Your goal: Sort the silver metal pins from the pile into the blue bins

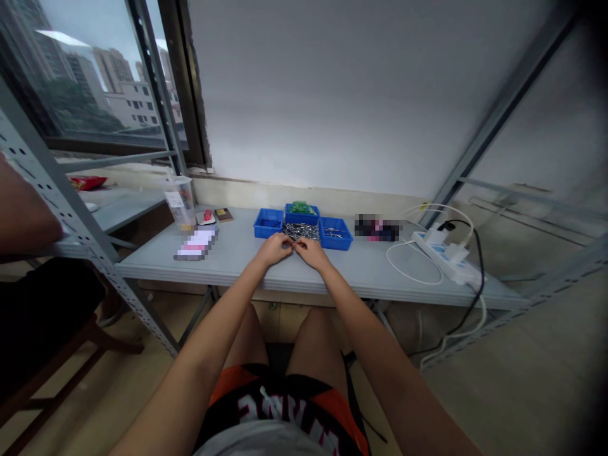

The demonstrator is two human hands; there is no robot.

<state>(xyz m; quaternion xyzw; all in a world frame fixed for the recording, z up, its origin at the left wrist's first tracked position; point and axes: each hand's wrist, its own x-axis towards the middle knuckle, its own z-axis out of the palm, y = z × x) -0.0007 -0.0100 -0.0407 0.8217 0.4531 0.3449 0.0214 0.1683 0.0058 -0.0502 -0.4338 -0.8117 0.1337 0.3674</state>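
Note:
My left hand [275, 249] and my right hand [308, 251] meet at the near edge of a pile of small shiny metal pieces [301, 232]. Fingers of both hands are pinched closed, and whatever lies between them is too small to make out. To the left of the pile sits a blue bin [268, 223] with little visible inside. Behind it, another blue bin [289, 208] holds green pieces [303, 208]. A third blue bin [342, 242] on the right contains a few thin metal pieces [332, 232].
A phone [197, 244], a lidded plastic cup [179, 199] and a small dark box [223, 215] are on the table's left. At right lie a blurred dark item [377, 228], a white power strip [444, 259] and loose cables. Another person's arm [23, 209] shows far left.

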